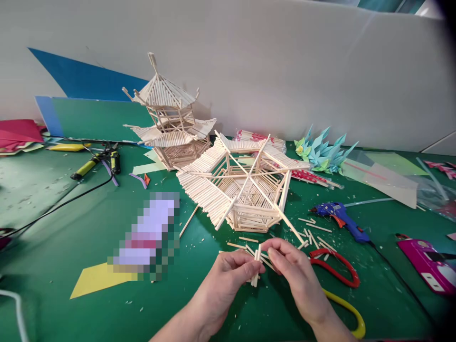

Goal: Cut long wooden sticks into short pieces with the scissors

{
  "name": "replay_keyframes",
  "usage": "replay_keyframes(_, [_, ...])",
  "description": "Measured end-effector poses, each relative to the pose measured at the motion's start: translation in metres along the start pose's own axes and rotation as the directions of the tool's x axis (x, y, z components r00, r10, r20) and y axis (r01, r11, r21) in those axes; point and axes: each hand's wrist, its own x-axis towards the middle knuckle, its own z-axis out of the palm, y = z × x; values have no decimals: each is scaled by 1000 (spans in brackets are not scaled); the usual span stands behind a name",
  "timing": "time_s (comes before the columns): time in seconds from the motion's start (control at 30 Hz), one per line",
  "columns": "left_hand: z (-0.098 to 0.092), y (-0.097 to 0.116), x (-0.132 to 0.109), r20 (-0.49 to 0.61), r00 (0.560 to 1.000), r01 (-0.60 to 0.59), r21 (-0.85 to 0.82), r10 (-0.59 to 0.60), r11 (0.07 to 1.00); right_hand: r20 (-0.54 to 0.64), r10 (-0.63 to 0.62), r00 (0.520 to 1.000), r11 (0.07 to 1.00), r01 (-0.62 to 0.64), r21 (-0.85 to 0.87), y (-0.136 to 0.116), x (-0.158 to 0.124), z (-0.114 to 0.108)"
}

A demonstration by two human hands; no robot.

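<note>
My left hand (228,280) pinches a few short wooden sticks (255,268) between thumb and fingers, held roughly upright. Beside it, my right hand (292,266) is closed, its fingertips at the upper end of those sticks; whether it grips one of them is hard to make out. Just beyond both hands stands a partly roofed pavilion model (249,190) built of thin sticks, with bare roof ribs crossing at its centre. Behind it on the left rises a finished-looking two-tiered stick pagoda (169,114). Loose cut sticks (315,232) lie scattered near my right hand.
On the right lie a blue glue gun (342,218), scissors with red and yellow handles (344,268) and a magenta device (423,266). Pliers (87,166), a blurred-out rectangle (146,232) and yellow paper (96,280) are to the left. Folded teal paper (327,149) stands behind.
</note>
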Motion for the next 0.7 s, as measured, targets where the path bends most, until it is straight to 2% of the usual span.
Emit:
replay_keyframes(0.07, [0, 1, -1, 56, 998, 40, -28, -38, 999, 143, 11, 990, 1000, -11, 1, -5, 3, 0])
replay_keyframes(0.1, [1, 1, -2, 71, 996, 51, -37, -48, 998, 168, 12, 986, 1000, -11, -4, -6, 4, 1])
replay_keyframes(0.27, [4, 0, -2, 98, 991, 98, -72, -91, 993, 134, 37, 990, 999, -40, 21, -1, 6, 13])
replay_keyframes(0.37, [5, -2, -2, 112, 988, 115, -81, -106, 990, 84, -4, 996, 998, 9, -55, 2, 5, 16])
replay_keyframes(0.53, [8, -6, -2, 72, 995, 67, -22, -65, 998, 10, -41, 999, 995, 42, -92, 4, 0, 17])
replay_keyframes(0.7, [6, -12, -5, 72, 997, -5, 73, 0, 997, 75, -36, 997, 999, 36, -5, 4, -6, 19])
